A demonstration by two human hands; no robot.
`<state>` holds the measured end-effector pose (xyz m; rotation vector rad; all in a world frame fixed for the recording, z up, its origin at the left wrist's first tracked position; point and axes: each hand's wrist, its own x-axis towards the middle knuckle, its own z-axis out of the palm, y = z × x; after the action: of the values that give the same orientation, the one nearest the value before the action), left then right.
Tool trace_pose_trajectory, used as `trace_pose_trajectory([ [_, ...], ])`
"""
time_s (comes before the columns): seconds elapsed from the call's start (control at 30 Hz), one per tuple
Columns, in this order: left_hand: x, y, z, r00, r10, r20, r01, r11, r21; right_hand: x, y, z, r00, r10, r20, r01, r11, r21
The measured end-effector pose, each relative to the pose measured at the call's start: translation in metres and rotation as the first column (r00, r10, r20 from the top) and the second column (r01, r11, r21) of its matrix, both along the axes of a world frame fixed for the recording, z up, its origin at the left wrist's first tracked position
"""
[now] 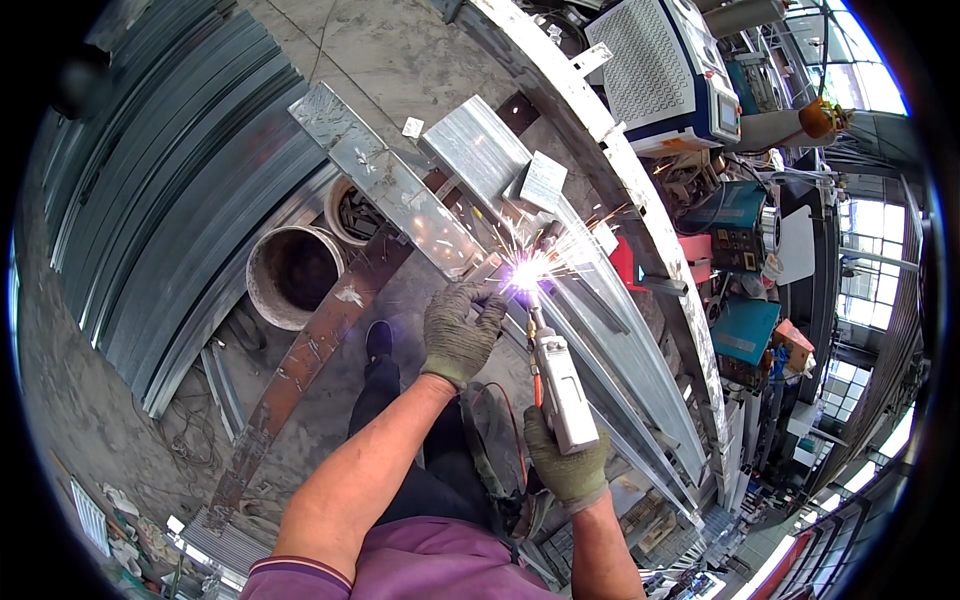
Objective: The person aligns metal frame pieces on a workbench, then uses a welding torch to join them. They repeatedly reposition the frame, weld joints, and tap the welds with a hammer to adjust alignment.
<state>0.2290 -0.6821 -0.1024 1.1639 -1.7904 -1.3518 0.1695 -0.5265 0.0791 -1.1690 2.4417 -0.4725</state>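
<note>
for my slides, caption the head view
Gloved right hand grips a white tool, sparks bursting at its tip, left hand nearby.

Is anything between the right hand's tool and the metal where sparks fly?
Nothing visible: the white torch in the right hand points straight into the flash, though glare hides the exact contact spot. The left hand is off to one side.

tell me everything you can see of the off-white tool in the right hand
The off-white tool has a blocky, hard-looking body and narrow nozzle, with an orange line alongside; whether it's metal or plastic is unclear. It points forward, slightly left. Bright purple-white glare and sparks hide its tip. The gloved right hand holds its rear.
</note>
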Motion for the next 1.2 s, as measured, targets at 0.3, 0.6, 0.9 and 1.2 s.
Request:
trace_pose_trajectory([
  [0.3, -0.001, 0.001, -0.004, 1.0, 0.018, -0.019, -0.018, 1.0, -0.012, 0.001, 0.006, 0.002, 1.0, 0.011, 0.025, -0.012, 0.997, 0.074],
  [0.6, 0.002, 0.004, -0.006, 0.999, -0.018, 0.034, 0.017, 0.999, 0.035, 0.003, 0.006, 0.003, 1.0, 0.019, 0.016, -0.019, 0.999, 0.038],
  [0.9, 0.003, 0.004, -0.002, 1.0, -0.023, -0.004, 0.023, 0.998, 0.064, 0.005, 0.015, 0.001, 0.999, -0.002, 0.046, -0.002, 0.996, 0.085],
  [1.2, -0.002, 0.006, -0.008, 0.999, 0.046, 0.005, -0.046, 0.999, 0.018, 0.001, 0.023, 0.021, 0.995, -0.095, 0.005, 0.095, 0.995, 0.012],
])
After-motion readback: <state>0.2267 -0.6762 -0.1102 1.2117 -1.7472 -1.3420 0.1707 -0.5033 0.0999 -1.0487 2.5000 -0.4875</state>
